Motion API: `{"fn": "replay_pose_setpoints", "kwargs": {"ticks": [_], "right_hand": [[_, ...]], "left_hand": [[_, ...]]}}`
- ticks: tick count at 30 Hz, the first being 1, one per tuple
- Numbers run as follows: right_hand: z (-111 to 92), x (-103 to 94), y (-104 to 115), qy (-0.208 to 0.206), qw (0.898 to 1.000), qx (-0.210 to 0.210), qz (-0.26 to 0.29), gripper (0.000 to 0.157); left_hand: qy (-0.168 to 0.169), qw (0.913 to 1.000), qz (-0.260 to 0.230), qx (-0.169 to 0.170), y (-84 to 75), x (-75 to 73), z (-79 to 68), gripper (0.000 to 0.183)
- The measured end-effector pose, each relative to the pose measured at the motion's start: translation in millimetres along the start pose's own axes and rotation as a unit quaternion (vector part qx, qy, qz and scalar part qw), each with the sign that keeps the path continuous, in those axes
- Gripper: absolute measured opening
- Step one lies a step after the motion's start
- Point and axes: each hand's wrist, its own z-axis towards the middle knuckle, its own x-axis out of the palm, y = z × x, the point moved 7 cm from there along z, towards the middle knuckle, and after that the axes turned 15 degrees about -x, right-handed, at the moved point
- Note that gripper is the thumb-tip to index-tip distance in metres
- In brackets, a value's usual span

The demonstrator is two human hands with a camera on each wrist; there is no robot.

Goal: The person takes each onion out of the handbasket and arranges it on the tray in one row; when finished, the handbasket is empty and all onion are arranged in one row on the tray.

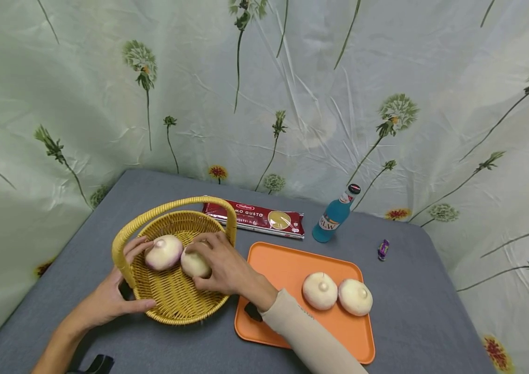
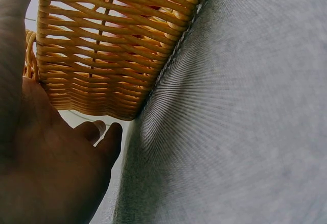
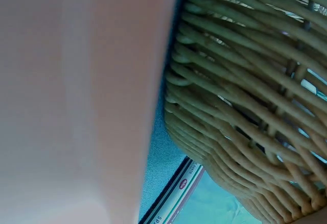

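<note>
A yellow wicker basket (image 1: 173,298) with an arched handle stands at the table's left. Inside it lie a white turnip (image 1: 165,254) tinged purple, and to its right a second turnip (image 1: 194,265). My right hand (image 1: 224,266) reaches over the right rim and grips this second turnip from above, hiding part of it. At the basket's left side, my left hand (image 1: 107,297) holds the rim by the handle's base, fingertips close to the first turnip and thumb along the front. The left wrist view shows the left hand (image 2: 56,157) against the woven wall.
Two more turnips (image 1: 320,291) sit on an orange tray (image 1: 274,259) right of the basket, beneath my right sleeve. Behind are a red spaghetti packet (image 1: 255,218) and a blue bottle (image 1: 332,221). A small purple-wrapped candy (image 1: 383,250) lies farther right.
</note>
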Motion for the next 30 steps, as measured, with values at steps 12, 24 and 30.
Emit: {"fn": "replay_pose_setpoints", "kwargs": {"ticks": [12, 24, 30], "right_hand": [[-3, -4.2, -2, -0.032, 0.999, -0.011, 0.025, 0.051], [-7, -13.1, 1, -0.038, 0.995, -0.039, 0.087, 0.05], [-17, -22.9, 5, -0.056, 0.991, -0.044, 0.11, 0.049]], "left_hand": [[0.001, 0.9998, -0.01, 0.018, -6.3, 1.4, -0.3, 0.11], [-0.01, 0.9999, 0.008, 0.009, 1.3, -1.3, 0.9, 0.108], [-0.006, 0.9999, 0.005, 0.008, -0.4, -0.1, -0.1, 0.108]]}}
